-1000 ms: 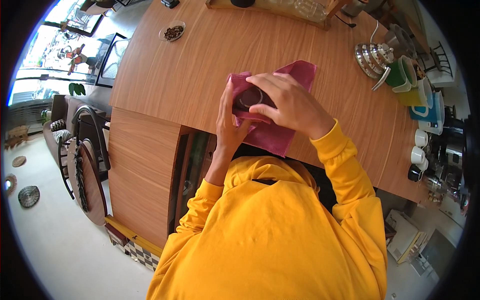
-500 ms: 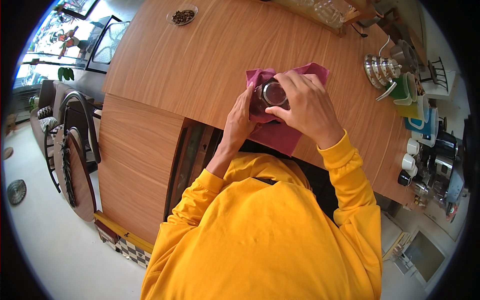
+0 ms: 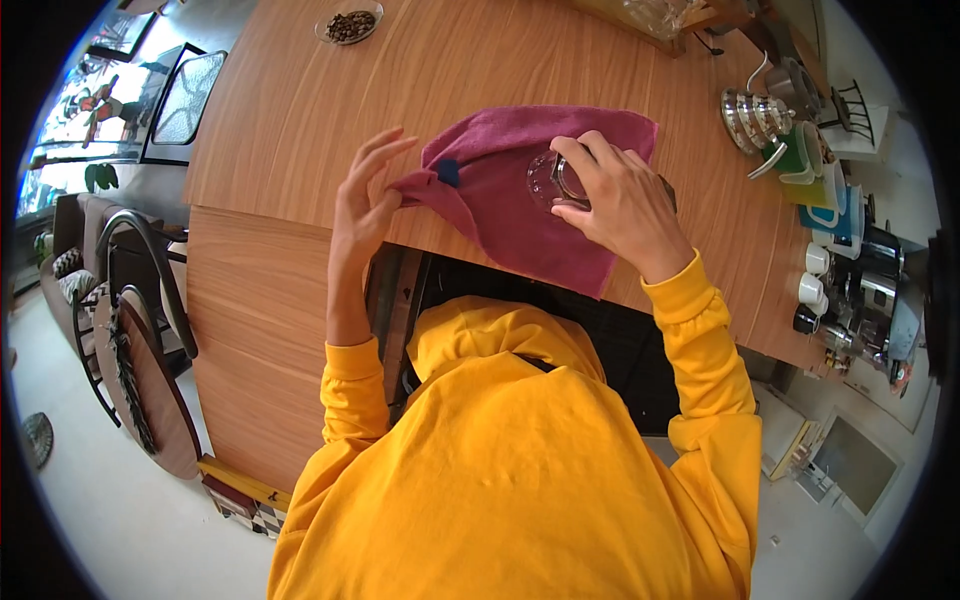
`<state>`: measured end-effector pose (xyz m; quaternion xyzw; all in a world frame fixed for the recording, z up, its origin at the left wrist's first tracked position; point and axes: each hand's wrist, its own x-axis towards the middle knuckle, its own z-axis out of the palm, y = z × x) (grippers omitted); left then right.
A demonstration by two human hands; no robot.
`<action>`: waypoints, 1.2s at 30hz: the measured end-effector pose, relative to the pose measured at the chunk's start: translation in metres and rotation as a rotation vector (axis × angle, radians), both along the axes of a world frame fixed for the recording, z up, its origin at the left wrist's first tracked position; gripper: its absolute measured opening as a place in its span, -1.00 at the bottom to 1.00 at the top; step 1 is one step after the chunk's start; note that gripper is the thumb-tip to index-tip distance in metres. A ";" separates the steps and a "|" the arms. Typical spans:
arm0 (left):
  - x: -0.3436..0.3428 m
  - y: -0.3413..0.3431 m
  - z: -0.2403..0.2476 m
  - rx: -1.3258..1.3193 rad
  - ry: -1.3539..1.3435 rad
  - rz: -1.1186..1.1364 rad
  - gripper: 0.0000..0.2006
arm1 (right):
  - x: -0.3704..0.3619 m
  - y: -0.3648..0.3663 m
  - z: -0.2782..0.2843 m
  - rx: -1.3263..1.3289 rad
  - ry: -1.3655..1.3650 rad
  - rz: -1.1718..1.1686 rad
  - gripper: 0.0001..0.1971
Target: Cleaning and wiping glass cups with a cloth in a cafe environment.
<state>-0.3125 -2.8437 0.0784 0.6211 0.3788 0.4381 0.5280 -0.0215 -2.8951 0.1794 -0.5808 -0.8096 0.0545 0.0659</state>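
A pink-purple cloth (image 3: 545, 235) lies spread across the table's near edge, with a small dark blue patch (image 3: 448, 173) showing near its left side. My left hand (image 3: 362, 205) is at the cloth's gathered left corner, which appears pinched by the thumb while the other fingers stretch out. Over the right part of the cloth, my right hand (image 3: 625, 200) grips a clear round glass vessel (image 3: 541, 182), thumb and fingers curved around its rim. The hand hides much of the glass, so its exact kind cannot be told.
A dish of coffee beans (image 3: 350, 25) sits at the far left of the wooden table (image 3: 300, 130). Along the right stand a ribbed metal kettle (image 3: 752, 118), coloured containers (image 3: 820, 180) and white cups (image 3: 811, 288). Below the cloth is a dark opening (image 3: 625, 370).
The cloth, bunched around the glass before, is now spread out to the left. My left hand has moved left, away from the glass; my right hand has stayed on it and shifted slightly right.
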 end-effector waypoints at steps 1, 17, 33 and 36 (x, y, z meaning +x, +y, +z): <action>-0.003 0.004 0.012 0.161 0.074 0.018 -0.49 | 0.003 0.000 -0.002 0.015 0.035 0.008 -0.41; 0.017 -0.014 0.022 0.047 -0.144 -0.106 -0.33 | -0.030 -0.019 0.018 -0.190 1.058 -0.422 -0.41; 0.027 -0.051 0.069 0.219 -0.253 -0.055 0.33 | -0.083 -0.058 -0.086 -0.874 2.448 -0.598 -0.30; 0.024 -0.053 0.069 0.157 -0.346 -0.088 0.33 | -0.089 -0.055 -0.080 -0.876 2.498 -0.544 -0.28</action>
